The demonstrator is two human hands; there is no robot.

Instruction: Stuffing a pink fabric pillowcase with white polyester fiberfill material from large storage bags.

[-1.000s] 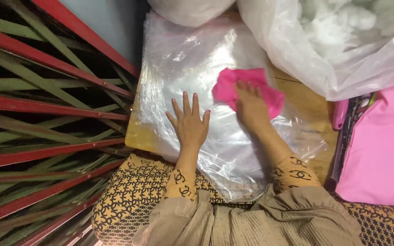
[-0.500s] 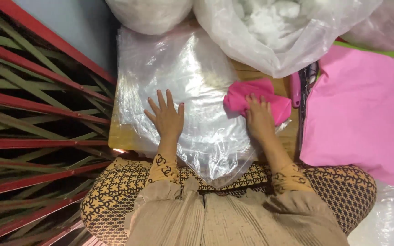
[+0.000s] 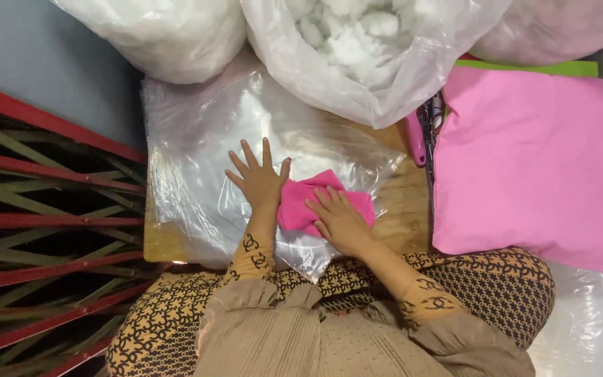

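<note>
From above, the folded pink cloth [image 3: 319, 202] lies on the clear plastic sheets [image 3: 197, 146] covering the wooden board [image 3: 399, 216], its long axis running left to right just ahead of the person's lap. The right hand [image 3: 338, 220] rests flat on it, fingers loosely spread, nearer than the left hand [image 3: 259, 180], which presses wide-splayed on the plastic, touching the cloth's left edge. A pink cushion [image 3: 528, 160] sits right.

Bright pink cloth [image 3: 326, 201], paler pink pillow [image 3: 528, 160]

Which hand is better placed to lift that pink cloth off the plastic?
Right. The right hand already lies on the pink cloth; the left hand is spread flat on the clear plastic sheet beside it.
</note>
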